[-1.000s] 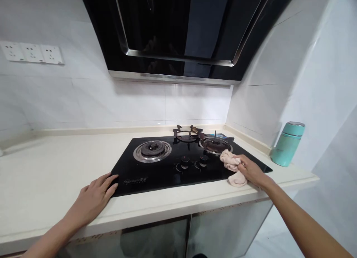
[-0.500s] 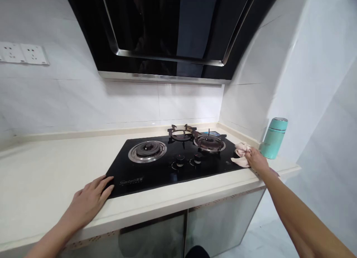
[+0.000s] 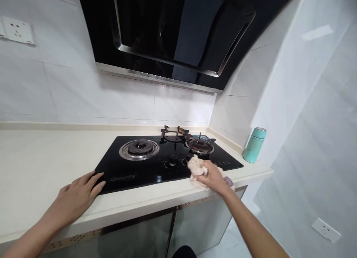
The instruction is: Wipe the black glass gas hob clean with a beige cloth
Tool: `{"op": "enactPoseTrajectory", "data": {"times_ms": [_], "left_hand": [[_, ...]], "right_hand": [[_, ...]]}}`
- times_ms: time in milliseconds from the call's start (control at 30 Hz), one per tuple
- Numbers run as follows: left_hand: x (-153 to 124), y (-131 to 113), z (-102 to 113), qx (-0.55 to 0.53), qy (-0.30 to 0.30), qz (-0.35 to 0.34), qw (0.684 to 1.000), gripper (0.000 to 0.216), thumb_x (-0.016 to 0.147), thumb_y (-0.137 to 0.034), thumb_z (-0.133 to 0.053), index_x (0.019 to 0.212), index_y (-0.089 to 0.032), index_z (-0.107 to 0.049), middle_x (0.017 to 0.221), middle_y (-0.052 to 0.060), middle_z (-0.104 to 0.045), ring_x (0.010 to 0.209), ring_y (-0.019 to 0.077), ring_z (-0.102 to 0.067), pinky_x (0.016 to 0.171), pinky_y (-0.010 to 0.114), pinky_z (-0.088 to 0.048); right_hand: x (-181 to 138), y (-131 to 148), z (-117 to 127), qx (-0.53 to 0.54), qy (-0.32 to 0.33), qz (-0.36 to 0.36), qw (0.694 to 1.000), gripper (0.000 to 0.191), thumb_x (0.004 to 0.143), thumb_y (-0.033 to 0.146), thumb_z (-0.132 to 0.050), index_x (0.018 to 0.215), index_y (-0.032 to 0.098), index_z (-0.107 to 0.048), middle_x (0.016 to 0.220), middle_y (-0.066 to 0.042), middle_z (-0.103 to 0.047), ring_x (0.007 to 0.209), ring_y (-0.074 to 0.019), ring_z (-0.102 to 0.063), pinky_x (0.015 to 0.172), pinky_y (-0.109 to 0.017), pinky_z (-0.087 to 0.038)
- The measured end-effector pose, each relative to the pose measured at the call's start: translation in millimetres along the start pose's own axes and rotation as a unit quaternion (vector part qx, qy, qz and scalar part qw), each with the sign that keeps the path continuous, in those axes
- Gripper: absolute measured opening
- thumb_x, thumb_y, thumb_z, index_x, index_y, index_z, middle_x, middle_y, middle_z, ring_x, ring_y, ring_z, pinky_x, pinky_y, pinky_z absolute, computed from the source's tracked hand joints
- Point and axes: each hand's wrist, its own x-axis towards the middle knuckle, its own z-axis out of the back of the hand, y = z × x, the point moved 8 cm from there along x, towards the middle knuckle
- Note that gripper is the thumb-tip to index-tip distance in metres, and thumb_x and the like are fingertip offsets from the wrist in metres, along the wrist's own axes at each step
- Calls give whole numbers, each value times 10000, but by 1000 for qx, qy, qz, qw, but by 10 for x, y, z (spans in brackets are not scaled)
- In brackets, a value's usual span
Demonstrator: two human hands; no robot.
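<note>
A black glass gas hob (image 3: 145,170) is set into the cream counter (image 3: 41,161). My right hand (image 3: 213,178) is closed on a crumpled pink cloth (image 3: 196,168) and presses it on the hob's front edge, just below the right burner (image 3: 199,146) and beside the two knobs (image 3: 178,162). My left hand (image 3: 76,194) lies flat and open on the counter, its fingertips touching the hob's front left corner. The left burner (image 3: 138,149) is bare, and a loose pan support (image 3: 172,134) sits at the back of the hob.
A black range hood (image 3: 167,31) hangs low over the hob. A teal flask (image 3: 254,145) stands at the counter's right end against the wall. Wall sockets (image 3: 16,30) are at upper left. Cabinet doors (image 3: 156,232) sit under the counter.
My right hand has dragged the cloth from the hob's right edge near the flask back left to the front edge by the knobs. My left hand has stayed put.
</note>
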Motion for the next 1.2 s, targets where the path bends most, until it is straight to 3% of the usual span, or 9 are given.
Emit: {"op": "enactPoseTrajectory", "data": {"times_ms": [200,333,433,567,733,867,933,1033,1200], "left_hand": [[-11,-28,88,-18,-18,-7,1000,551,985,-165,-322,1363,-298,-701,1592,80,-524,1457,361,-478,995,581,-527],[-8,30,70,-40,-33,9,999,537,980,-177,-336,1352,-308,-700,1580,73,-540,1430,341,-515,982,552,-543],[-7,69,9,-32,-36,3,999,524,979,-177,-352,1341,-325,-701,1578,55,-543,1436,336,-511,979,538,-544],[-11,110,-69,-25,-41,-11,999,542,990,-170,-310,1359,-299,-686,1581,66,-539,1447,328,-496,963,533,-547],[-2,112,-74,-30,-28,0,999,553,1027,-225,-246,1369,-292,-674,1574,58,-547,1446,313,-492,982,538,-539],[-30,80,10,-58,-14,28,998,529,1045,-273,-263,1432,-251,-623,1567,96,-545,1429,308,-502,1011,525,-528],[-55,23,59,-50,-10,17,999,517,1032,-228,-285,1404,-244,-643,1581,99,-527,1453,319,-472,1024,533,-514],[-82,-66,127,-42,-6,-6,999,504,1019,-201,-308,1357,-250,-679,1590,95,-516,1480,343,-430,1042,554,-491],[-82,-84,175,-79,12,29,996,516,1047,-343,-293,1437,-254,-619,1585,110,-515,1478,329,-439,1074,512,-476]], "right_hand": [[-85,1481,-491,85,26,183,979,371,766,412,-839,941,223,-573,998,-11,-621,937,-213,-525,835,-333,-363],[-225,1749,-531,110,35,264,958,375,772,381,-849,983,230,-577,989,-2,-627,939,-205,-513,838,-336,-352],[-243,1330,-423,100,32,213,971,307,816,418,-800,943,235,-588,942,1,-632,884,-201,-518,790,-335,-355],[-243,63,-46,-13,-13,10,1000,195,820,425,-674,843,249,-592,886,-7,-647,861,-204,-569,782,-331,-401],[-399,-1554,714,-100,-74,-186,975,294,833,490,-539,936,230,-627,959,-116,-688,886,-278,-625,751,-377,-442],[-524,-2304,1140,-165,-89,-294,937,441,834,586,-495,996,207,-652,1009,-195,-702,894,-364,-658,740,-455,-465],[-552,-2423,1192,-187,-89,-308,929,467,847,586,-474,1032,196,-654,1071,-227,-691,976,-416,-651,787,-510,-472],[-544,-2296,1071,-226,-81,-269,933,415,863,569,-479,1047,233,-640,1109,-198,-679,1031,-431,-623,834,-550,-472],[-444,-1301,485,-220,-34,-102,970,236,858,494,-537,911,273,-600,969,-132,-645,959,-356,-584,817,-481,-458]]}}
